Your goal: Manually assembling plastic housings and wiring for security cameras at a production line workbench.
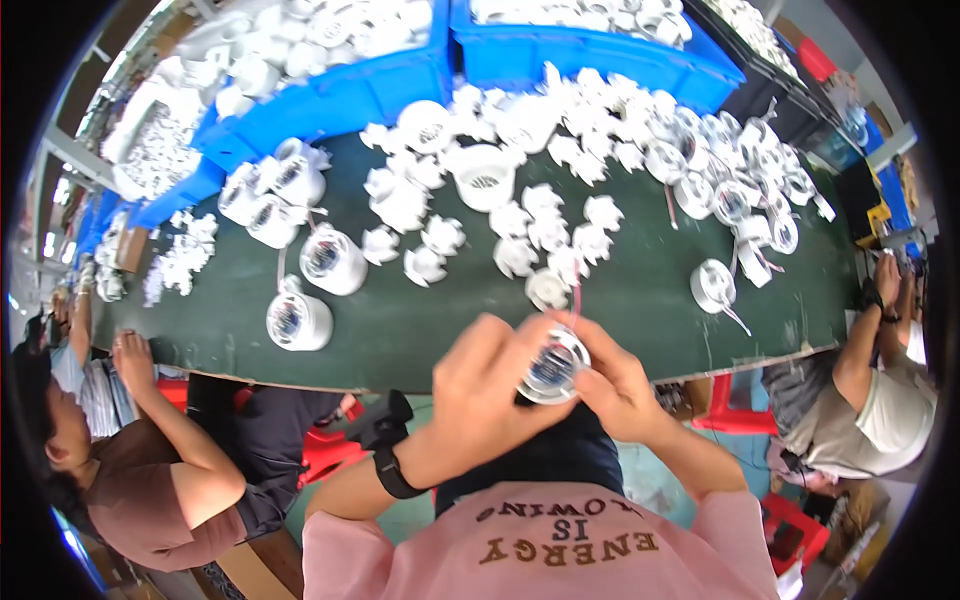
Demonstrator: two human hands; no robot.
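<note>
we hold a round white lamp housing (553, 366) up off the bench, close to the chest, its open face with the shiny inner disc turned toward us. left hand (480, 385) is wrapped around its left side, fingers closed on the rim. right hand (612, 380) pinches the right edge with thumb and fingertips, a thin red wire (577, 297) rising just above. as we judge it, the work goes best if the left grip stays firm and level while the right fingers do the fine seating, keeping the wire out of the rim. beyond the hands lies the dark green bench (400, 330), strewn with white clip parts (545, 230) and finished housings (299, 320). blue bins (590, 50) stand at the far edge. seated co-workers on both sides.
</note>
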